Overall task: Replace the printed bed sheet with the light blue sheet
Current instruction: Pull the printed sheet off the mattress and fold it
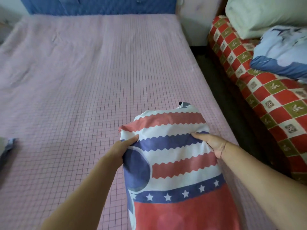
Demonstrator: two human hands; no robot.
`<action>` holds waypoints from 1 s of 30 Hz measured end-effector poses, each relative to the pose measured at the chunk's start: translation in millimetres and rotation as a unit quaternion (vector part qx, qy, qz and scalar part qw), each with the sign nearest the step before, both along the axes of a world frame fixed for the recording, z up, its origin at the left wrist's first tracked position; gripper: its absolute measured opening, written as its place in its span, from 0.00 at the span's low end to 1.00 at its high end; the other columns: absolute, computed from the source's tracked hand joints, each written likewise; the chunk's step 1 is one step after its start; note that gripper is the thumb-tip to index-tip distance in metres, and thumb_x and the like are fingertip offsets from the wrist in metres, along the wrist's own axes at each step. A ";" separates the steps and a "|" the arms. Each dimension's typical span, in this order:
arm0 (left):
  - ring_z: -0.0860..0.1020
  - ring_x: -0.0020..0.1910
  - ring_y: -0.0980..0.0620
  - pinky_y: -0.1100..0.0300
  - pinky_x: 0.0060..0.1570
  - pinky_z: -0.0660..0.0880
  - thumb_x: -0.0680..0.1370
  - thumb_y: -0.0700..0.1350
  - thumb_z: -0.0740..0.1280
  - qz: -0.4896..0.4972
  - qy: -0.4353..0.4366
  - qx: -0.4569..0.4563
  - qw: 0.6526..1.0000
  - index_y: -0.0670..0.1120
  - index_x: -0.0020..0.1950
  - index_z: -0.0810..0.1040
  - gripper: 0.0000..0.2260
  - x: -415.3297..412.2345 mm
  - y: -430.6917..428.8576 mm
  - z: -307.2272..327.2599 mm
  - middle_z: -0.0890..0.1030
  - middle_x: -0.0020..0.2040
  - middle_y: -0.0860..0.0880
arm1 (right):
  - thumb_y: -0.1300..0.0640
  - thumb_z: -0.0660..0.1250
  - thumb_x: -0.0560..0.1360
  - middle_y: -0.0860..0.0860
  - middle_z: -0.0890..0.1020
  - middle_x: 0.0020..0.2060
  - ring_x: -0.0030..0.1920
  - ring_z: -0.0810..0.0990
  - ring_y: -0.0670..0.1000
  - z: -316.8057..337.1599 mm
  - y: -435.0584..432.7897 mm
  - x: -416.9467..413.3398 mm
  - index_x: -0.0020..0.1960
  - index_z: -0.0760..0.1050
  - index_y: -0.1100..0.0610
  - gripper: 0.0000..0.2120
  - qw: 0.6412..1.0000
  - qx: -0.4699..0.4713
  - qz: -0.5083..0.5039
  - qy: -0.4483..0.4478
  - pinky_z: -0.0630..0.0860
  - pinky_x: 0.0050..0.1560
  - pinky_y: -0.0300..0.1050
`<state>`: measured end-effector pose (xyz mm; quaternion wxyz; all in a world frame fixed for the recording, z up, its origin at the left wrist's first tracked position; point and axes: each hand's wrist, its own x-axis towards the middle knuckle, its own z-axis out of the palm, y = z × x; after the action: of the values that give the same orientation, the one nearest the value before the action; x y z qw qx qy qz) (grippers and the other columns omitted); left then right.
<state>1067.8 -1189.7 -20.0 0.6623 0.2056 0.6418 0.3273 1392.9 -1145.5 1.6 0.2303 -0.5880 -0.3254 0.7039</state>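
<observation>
Noted: left hand point(127, 146) and right hand point(211, 144) clutch printed sheet point(174, 156), bunched; keep it gathered, lift clear of bed point(83, 80)

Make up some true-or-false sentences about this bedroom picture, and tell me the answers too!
1. The left hand and the right hand both grip the printed sheet. True.
2. The printed sheet is spread out flat. False: it is bunched up in the hands, above the pink checked mattress cover.
3. A light blue bundle lies on the red checked cover. True.
4. The headboard is green. False: it is blue.
</observation>
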 end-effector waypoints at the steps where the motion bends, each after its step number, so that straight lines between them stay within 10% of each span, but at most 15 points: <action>1: 0.83 0.51 0.45 0.51 0.55 0.78 0.70 0.52 0.76 0.000 -0.003 0.024 1.000 0.42 0.56 0.82 0.19 1.8 4.6 19.4 0.86 0.50 0.45 | 0.54 0.65 0.78 0.55 0.86 0.43 0.42 0.85 0.54 18.8 3.6 1.7 0.55 0.79 0.59 0.10 1.000 0.016 0.004 0.019 0.80 0.45 0.47; 11: 0.82 0.57 0.45 0.49 0.61 0.76 0.61 0.52 0.80 0.040 0.007 0.299 0.953 0.43 0.58 0.82 0.28 -0.2 58.2 242.3 0.84 0.56 0.44 | 0.62 0.56 0.81 0.49 0.86 0.37 0.39 0.85 0.46 215.2 44.6 -11.4 0.37 0.86 0.55 0.23 0.955 0.268 -0.036 0.119 0.79 0.41 0.36; 14: 0.83 0.52 0.49 0.55 0.55 0.78 0.71 0.46 0.77 0.077 0.018 0.355 0.932 0.44 0.54 0.83 0.14 -2.6 57.0 285.0 0.85 0.52 0.47 | 0.55 0.69 0.75 0.54 0.85 0.46 0.48 0.84 0.51 249.3 46.1 -20.8 0.53 0.82 0.60 0.11 0.932 0.330 -0.043 0.147 0.80 0.53 0.44; 16: 0.84 0.48 0.52 0.58 0.50 0.78 0.73 0.44 0.75 0.097 0.028 0.376 0.921 0.44 0.51 0.82 0.09 -4.8 49.2 297.0 0.86 0.48 0.48 | 0.47 0.82 0.58 0.57 0.83 0.53 0.54 0.81 0.55 253.7 44.2 -20.8 0.60 0.78 0.62 0.35 0.926 0.338 -0.064 0.154 0.76 0.61 0.49; 21: 0.84 0.46 0.50 0.56 0.50 0.78 0.70 0.48 0.77 0.097 0.068 0.344 0.931 0.44 0.48 0.82 0.12 -13.0 18.8 265.7 0.86 0.44 0.48 | 0.48 0.81 0.57 0.52 0.85 0.51 0.53 0.83 0.52 225.3 21.2 -27.1 0.56 0.80 0.55 0.30 0.937 0.315 -0.024 0.152 0.78 0.59 0.49; 24: 0.84 0.50 0.45 0.51 0.54 0.79 0.64 0.55 0.80 0.101 0.102 0.259 0.955 0.43 0.53 0.82 0.24 -17.7 -6.7 220.8 0.86 0.48 0.45 | 0.53 0.71 0.73 0.51 0.86 0.41 0.44 0.84 0.49 182.7 4.5 -28.8 0.52 0.79 0.59 0.11 0.959 0.273 -0.012 0.075 0.74 0.63 0.53; 30: 0.82 0.45 0.45 0.54 0.43 0.78 0.72 0.53 0.75 0.100 0.161 0.127 0.974 0.43 0.48 0.79 0.15 -11.5 -57.1 136.7 0.84 0.44 0.44 | 0.57 0.63 0.80 0.62 0.81 0.57 0.60 0.78 0.62 94.7 -51.6 -19.1 0.59 0.77 0.63 0.12 0.989 0.144 -0.009 -0.030 0.70 0.68 0.57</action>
<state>1056.3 -1246.7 116.7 0.4830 0.2729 0.7104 0.4331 1373.8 -1197.2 96.3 0.3090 -0.5725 -0.4251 0.6293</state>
